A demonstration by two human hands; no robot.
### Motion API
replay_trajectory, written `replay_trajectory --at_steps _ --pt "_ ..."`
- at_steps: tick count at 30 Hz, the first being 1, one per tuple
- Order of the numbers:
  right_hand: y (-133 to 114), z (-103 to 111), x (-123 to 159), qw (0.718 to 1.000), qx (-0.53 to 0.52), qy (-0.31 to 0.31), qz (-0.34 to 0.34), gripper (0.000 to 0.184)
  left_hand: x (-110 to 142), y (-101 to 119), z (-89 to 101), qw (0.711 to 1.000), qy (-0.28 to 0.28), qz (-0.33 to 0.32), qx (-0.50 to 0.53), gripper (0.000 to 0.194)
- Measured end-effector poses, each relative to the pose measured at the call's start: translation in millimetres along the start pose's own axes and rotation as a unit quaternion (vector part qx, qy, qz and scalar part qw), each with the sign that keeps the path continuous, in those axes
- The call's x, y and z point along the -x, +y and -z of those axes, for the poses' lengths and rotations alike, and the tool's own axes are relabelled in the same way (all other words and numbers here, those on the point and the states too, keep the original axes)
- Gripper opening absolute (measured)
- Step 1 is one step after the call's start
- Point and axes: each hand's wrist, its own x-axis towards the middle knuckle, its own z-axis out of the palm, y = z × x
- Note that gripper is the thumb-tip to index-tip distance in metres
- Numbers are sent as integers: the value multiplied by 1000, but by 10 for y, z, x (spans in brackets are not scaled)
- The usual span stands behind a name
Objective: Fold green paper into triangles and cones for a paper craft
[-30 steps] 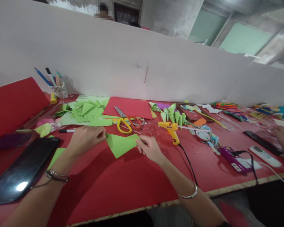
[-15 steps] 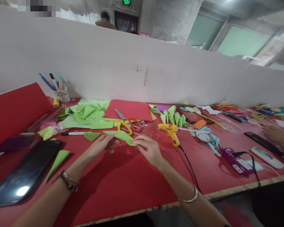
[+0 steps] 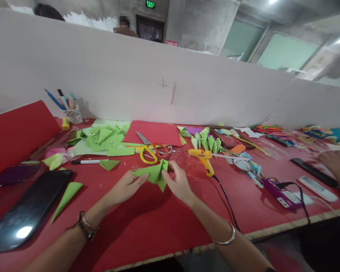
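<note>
A green paper piece (image 3: 154,174) is held just above the red table (image 3: 147,223) between both hands, curled partly into a cone shape. My left hand (image 3: 127,186) pinches its left edge. My right hand (image 3: 178,183) grips its right side, thumb on the paper. A finished green cone (image 3: 65,195) lies to the left, near a black tablet (image 3: 22,214). Yellow-handled scissors (image 3: 149,150) lie just beyond the hands, and a yellow glue gun (image 3: 203,158) sits to the right of them with its black cord running to the table's front edge.
A pile of green paper triangles (image 3: 103,139) and a red sheet (image 3: 153,132) lie at the back. Several green cones (image 3: 208,140) stand behind the glue gun. A pen cup (image 3: 72,112) is back left, a marker (image 3: 87,161) nearby. Another person's hand (image 3: 336,164) rests at far right by remotes.
The flat green triangle was lifted and curled between both hands, which moved closer together. My left arm shifted right, uncovering a green cone and a small triangle on the table.
</note>
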Motion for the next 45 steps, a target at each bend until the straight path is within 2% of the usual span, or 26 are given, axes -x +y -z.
replay_trajectory --at_steps 2,4,6,8,10,12,13,16,18,22,28,40,45 --pt "27 4 -13 999 2 31 -32 11 -3 -77 42 998 32 51 -20 44" --pt "48 6 -21 997 -15 44 -65 17 -28 -155 82 993 80 74 -39 45" --pt "55 0 -22 995 -51 31 -75 24 -65 -205 103 988 133 39 -74 33" --pt "47 -16 -15 995 -71 11 -65 26 -90 -213 92 967 201 -29 -153 24" --pt "31 -36 -2 996 -68 -6 -52 25 -91 -182 51 930 245 -95 -257 40" --pt "14 -55 14 996 -71 -31 -43 23 -74 -122 -3 908 222 -136 -330 41" --pt "7 -63 21 995 -82 -47 -42 21 -63 -88 -30 909 186 -146 -343 37" --pt "-3 -77 38 985 -139 -87 -52 21 -39 -1 -88 937 95 -135 -309 25" --pt "-4 -83 43 979 -169 -97 -65 22 -34 28 -107 956 74 -106 -262 27" --pt "-11 -88 34 970 -198 -97 -100 29 -37 22 -129 979 84 -73 -171 32" --pt "-26 -96 14 969 -195 -109 -111 33 -52 -6 -149 989 116 -31 -84 36" --pt "-20 -103 15 978 -139 -117 -100 33 -62 -62 -151 987 147 -3 -70 35" --pt "-7 -115 27 979 -134 -110 -105 34 -62 -74 -115 981 181 29 -65 36"
